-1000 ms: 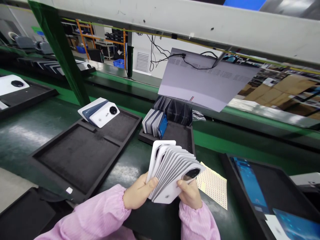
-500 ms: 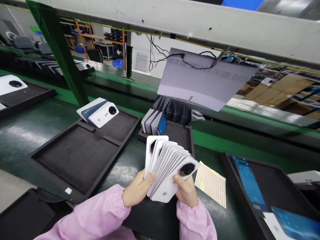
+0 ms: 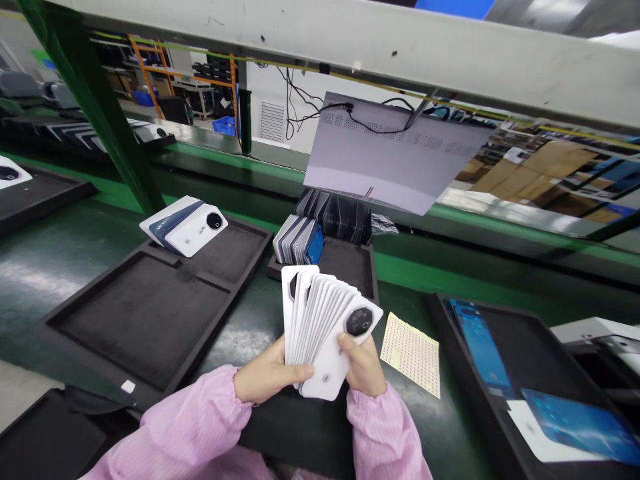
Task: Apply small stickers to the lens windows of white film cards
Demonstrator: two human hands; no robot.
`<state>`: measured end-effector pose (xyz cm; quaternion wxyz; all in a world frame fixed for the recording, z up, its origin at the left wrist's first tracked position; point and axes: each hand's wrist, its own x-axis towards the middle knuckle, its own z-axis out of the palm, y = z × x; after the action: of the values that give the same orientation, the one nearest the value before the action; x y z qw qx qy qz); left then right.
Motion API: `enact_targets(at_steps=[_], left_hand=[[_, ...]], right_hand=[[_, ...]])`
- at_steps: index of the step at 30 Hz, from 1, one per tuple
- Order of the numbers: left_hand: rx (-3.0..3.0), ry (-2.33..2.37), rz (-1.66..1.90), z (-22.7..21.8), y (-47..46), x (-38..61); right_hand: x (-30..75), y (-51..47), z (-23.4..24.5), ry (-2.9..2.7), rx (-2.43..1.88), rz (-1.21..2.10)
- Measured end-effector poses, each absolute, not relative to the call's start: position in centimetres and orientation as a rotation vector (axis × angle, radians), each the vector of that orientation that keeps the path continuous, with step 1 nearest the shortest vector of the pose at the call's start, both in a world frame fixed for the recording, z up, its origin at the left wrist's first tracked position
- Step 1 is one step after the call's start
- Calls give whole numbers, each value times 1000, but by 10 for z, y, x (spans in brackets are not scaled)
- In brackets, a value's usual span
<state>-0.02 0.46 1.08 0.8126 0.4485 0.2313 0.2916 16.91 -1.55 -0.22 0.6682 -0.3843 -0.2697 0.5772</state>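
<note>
A fanned stack of white phone back covers (image 3: 325, 333) is between my two hands, each with a dark round camera area near the top. My left hand (image 3: 267, 373) grips the lower left of the stack, its thumb lying across the front and its other fingers hidden behind. On the right side, my right hand (image 3: 365, 363) pinches the front cover, thumb just below the camera area. Right behind the stack stands a small black tray (image 3: 350, 263) with more covers (image 3: 295, 240) upright in it and dark dividers (image 3: 340, 217) at its back.
A large black tray (image 3: 145, 320) lies to the left, with white and blue covers (image 3: 185, 227) across its far corner. A yellowish dotted sticker sheet (image 3: 411, 353) is at the right. Another black tray (image 3: 525, 340) there holds blue film-covered panels (image 3: 483, 343). A monitor (image 3: 390, 153) hangs ahead.
My left thumb has moved from the stack's left edge onto its front. The fan has tilted a little. The whole view has shifted slightly.
</note>
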Motion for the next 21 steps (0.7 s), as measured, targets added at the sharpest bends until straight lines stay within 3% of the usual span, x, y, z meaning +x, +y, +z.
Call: enact_targets(at_steps=[21], left_hand=[[670,463,505,12,9,4]], right_hand=[[174,-23,13,-638,-929,1388]])
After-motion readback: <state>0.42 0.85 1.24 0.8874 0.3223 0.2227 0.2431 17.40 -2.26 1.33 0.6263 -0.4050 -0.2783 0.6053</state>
